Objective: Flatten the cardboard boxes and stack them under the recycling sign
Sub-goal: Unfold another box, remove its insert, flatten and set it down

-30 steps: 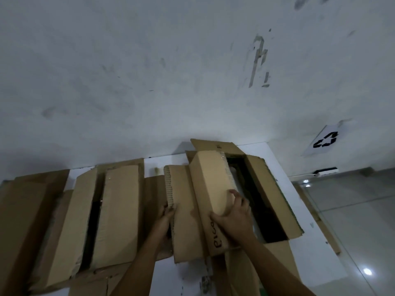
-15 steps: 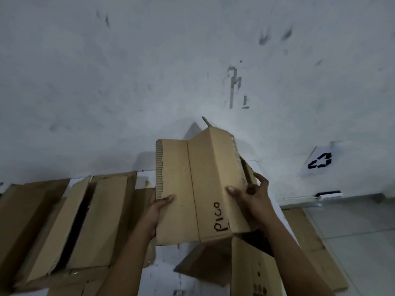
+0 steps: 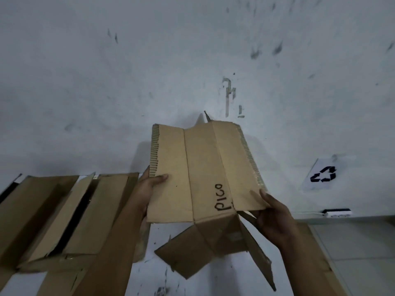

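cardboard box (image 3: pixel 205 171) marked "pico" held up in front of wall, L hand (image 3: pixel 147 186) grip pinching left edge, R hand (image 3: pixel 271 218) grip grasping lower right corner, flaps hanging below, other boxes (image 3: pixel 70 214) on bench at left, recycling sign (image 3: pixel 322 175) on wall at right

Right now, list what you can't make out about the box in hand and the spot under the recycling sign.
- Head view: the left hand shows only its thumb; the box hides its other fingers.
- The box's far side and inside face away from the camera.
- Floor under the recycling sign: the right forearm and the frame's lower edge cut off part of it, so any stack there can't be judged.
- Open boxes at left: interiors too dark to see.
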